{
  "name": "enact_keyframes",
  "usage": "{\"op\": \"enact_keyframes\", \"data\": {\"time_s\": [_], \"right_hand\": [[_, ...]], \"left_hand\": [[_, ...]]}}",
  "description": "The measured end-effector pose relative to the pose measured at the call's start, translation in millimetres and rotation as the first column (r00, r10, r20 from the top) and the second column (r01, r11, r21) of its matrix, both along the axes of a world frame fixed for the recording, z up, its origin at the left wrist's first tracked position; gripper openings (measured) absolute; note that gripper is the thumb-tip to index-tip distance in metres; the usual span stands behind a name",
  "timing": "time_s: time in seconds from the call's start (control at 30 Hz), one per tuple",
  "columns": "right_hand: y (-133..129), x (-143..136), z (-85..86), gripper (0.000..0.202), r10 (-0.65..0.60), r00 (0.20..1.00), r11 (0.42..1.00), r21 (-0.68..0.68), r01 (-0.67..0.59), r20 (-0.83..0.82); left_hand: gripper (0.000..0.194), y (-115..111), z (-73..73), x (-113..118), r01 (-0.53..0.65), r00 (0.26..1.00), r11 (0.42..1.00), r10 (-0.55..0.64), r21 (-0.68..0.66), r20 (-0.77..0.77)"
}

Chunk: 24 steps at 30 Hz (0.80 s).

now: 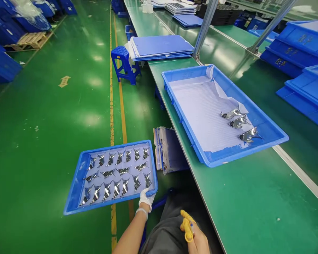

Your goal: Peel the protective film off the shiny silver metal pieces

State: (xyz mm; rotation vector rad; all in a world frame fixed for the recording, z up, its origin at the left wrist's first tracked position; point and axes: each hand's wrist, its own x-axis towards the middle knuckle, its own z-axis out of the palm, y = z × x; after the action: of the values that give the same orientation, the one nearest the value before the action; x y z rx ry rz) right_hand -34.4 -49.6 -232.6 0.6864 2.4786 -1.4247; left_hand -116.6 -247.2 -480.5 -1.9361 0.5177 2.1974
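My left hand (146, 200), in a white glove, is closed on the near right corner of a blue tray (73, 192). Rows of shiny chrome parts (123, 170) lie in that tray on a pale liner. What bears the tray from below is hidden. Over my lap, my right hand (193, 233) wears yellow finger covers and its fingers are curled. A small blue and white bit shows between them, too small to name. On the bench to the right, a larger blue tray (187, 132) holds three chrome parts (238, 122) on a white ribbed liner.
The green bench (243, 197) runs along my right side. Beyond the large tray lies a stack of blue sheets (161, 46), with a blue stool (124, 65) beside it. Folded sheets (169, 150) sit below the bench edge. Blue trays (299, 46) are stacked at far right.
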Motion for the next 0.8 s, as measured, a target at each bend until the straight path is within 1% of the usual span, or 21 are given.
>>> {"op": "enact_keyframes", "data": {"time_s": [0.07, 0.1, 0.13, 0.23, 0.27, 0.33, 0.43, 0.53, 0.67, 0.73, 0.8], "right_hand": [[-10, -20, -14.6, 0.048, 0.112, 0.99, 0.993, 0.013, -0.114, 0.084], [-17, -32, -23.3, 0.044, 0.179, 0.971, 0.983, 0.018, -0.184, 0.159], [-25, -43, -33.0, 0.039, 0.215, 0.954, 0.974, 0.017, -0.224, 0.209], [-56, -79, -64.4, 0.026, 0.245, 0.93, 0.966, 0.017, -0.259, 0.273], [-68, -90, -74.7, 0.026, 0.251, 0.926, 0.964, 0.013, -0.266, 0.282], [-92, -109, -93.3, 0.032, 0.273, 0.914, 0.959, -0.01, -0.283, 0.301], [-121, -126, -114.1, 0.036, 0.301, 0.891, 0.952, -0.053, -0.302, 0.339], [-139, -130, -125.4, 0.035, 0.321, 0.871, 0.947, -0.098, -0.307, 0.373], [-154, -129, -127.9, 0.036, 0.321, 0.862, 0.947, -0.142, -0.288, 0.392], [-159, -128, -125.2, 0.036, 0.312, 0.871, 0.949, -0.159, -0.271, 0.38], [-164, -129, -120.7, 0.035, 0.303, 0.887, 0.95, -0.184, -0.252, 0.349]], "left_hand": [[0.039, -11, 7.8, 9, -0.001, 1.0, 1.0, 0.002, 0.031, -0.017], [0.039, -16, 11.8, 13, 0.002, 1.0, 0.999, -0.001, 0.046, -0.028], [0.039, -21, 15.8, 17, 0.009, 0.999, 0.998, -0.006, 0.06, -0.039], [0.039, -34, 26.3, 20, 0.039, 0.997, 0.994, -0.031, 0.1, -0.075], [0.038, -38, 29.3, 20, 0.05, 0.995, 0.993, -0.041, 0.109, -0.086], [0.038, -43, 34.8, 18, 0.071, 0.993, 0.99, -0.058, 0.121, -0.102], [0.037, -49, 42.8, 16, 0.091, 0.991, 0.989, -0.078, 0.119, -0.112], [0.037, -52, 51.6, 18, 0.105, 0.989, 0.989, -0.093, 0.102, -0.116], [0.036, -58, 66.9, 24, 0.128, 0.987, 0.99, -0.121, 0.057, -0.108], [0.037, -73, 77.8, 29, 0.136, 0.988, 0.991, -0.135, 0.007, -0.077], [0.039, -103, 90.8, 36, 0.133, 0.991, 0.988, -0.135, -0.084, -0.02]]}}
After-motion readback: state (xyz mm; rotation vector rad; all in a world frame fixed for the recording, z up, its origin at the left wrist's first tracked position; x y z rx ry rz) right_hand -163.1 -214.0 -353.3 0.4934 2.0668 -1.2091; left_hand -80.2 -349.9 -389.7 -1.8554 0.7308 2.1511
